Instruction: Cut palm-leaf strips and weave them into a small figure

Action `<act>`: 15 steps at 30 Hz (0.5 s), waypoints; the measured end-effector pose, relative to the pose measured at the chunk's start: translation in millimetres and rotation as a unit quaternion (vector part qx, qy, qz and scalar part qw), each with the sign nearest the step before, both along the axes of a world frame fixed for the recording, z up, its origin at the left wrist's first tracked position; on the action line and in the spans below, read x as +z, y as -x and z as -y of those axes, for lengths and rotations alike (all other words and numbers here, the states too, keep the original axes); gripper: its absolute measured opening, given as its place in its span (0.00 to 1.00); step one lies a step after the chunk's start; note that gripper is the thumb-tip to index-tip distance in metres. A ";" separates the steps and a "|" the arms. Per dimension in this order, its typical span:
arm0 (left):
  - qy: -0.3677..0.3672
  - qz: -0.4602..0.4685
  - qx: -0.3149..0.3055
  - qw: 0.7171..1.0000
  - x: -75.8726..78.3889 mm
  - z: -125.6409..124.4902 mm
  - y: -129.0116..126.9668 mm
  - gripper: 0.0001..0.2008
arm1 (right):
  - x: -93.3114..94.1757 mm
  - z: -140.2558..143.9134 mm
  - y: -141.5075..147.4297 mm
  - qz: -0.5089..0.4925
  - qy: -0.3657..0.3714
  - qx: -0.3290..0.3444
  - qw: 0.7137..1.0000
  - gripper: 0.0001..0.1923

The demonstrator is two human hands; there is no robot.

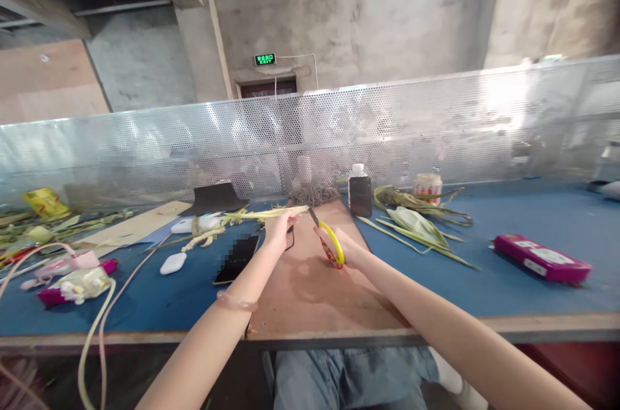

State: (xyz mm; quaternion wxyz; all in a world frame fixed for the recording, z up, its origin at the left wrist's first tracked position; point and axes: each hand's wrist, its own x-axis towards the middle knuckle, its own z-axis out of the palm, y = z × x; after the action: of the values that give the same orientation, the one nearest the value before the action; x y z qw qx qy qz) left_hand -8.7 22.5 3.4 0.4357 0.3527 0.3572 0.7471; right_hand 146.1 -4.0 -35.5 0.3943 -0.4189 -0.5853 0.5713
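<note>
**Head view: scissors meet a long leaf over the board**

Head camera looks down two bare forearms to a brown board [314,287] lying on a blue table [533,229]. Around it: a phone [237,259] just left of the board, a white mouse [173,263] further left, a dark bottle [360,193] with a white cap behind the board, a heap of green husks [416,219] to its right, and a pink case [541,258] well apart on the right. A perforated metal screen [310,132] closes off the far side of the table. Cables and a cluttered pile fill the left edge.

The left hand [278,232] is closed around a pale leaf strip [264,212], gripping it near its right end. The strip's long axis runs nearly level, left to right, with its free length reaching left above the table. The right hand [345,252] is wrapped through the yellow handles of a pair of scissors [328,241]; the blades point up and left toward the strip's end.

Whether the blades are parted or touching the strip is too small to tell. The left fingers are hidden behind the hand.
</note>
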 end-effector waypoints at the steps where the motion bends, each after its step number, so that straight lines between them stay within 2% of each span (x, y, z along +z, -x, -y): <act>1: 0.001 0.000 0.003 1.000 0.2 0.4 -0.3 0.05 | 0.2 0.4 0.3 0.000 -0.001 -0.001 1.000 0.21; 8: -0.001 -0.005 0.007 1.000 -1.4 -1.7 0.7 0.05 | 5.8 5.9 1.2 -0.028 0.029 -0.012 0.999 0.20; 12: -0.009 0.014 0.044 0.999 -0.3 -4.7 3.6 0.05 | 10.8 7.5 -1.6 -0.032 0.008 -0.044 0.998 0.20; 15: -0.008 0.019 0.055 0.998 1.0 -5.2 4.7 0.05 | 15.5 7.3 -7.4 -0.032 0.015 -0.014 0.999 0.21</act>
State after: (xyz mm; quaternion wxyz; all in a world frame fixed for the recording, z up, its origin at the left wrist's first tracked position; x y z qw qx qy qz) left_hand -13.4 27.7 4.4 0.3977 0.3216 0.3622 0.7793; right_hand 153.5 -11.3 -20.0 0.4145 -0.4142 -0.5582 0.5874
